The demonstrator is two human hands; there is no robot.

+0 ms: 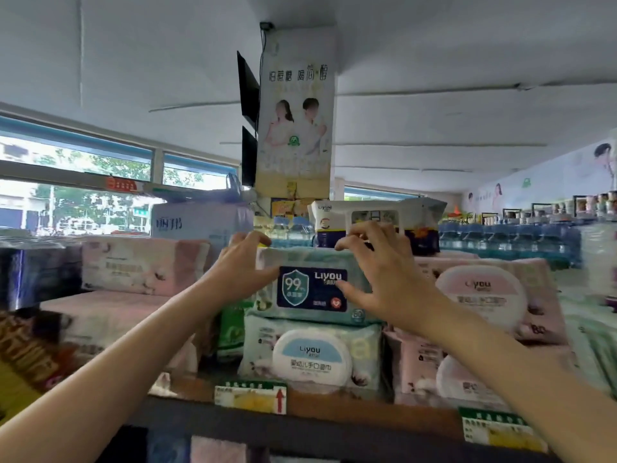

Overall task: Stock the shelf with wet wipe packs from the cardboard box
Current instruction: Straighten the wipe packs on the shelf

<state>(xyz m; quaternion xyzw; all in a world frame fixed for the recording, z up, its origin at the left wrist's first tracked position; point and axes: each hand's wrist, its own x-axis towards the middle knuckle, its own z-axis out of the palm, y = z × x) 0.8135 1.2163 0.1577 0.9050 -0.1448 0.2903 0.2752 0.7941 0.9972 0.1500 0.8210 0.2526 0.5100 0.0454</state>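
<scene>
Your left hand (245, 269) and right hand (384, 279) are gripping the teal wipe pack (314, 289) from both ends, stacked near the shelf (334, 429) front edge.

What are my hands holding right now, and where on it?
Both hands hold the pale green wet wipe pack with the dark blue label: left hand at its upper left end, right hand at its right side.

Pillar poster (295, 118), bottled water (507, 235)
</scene>
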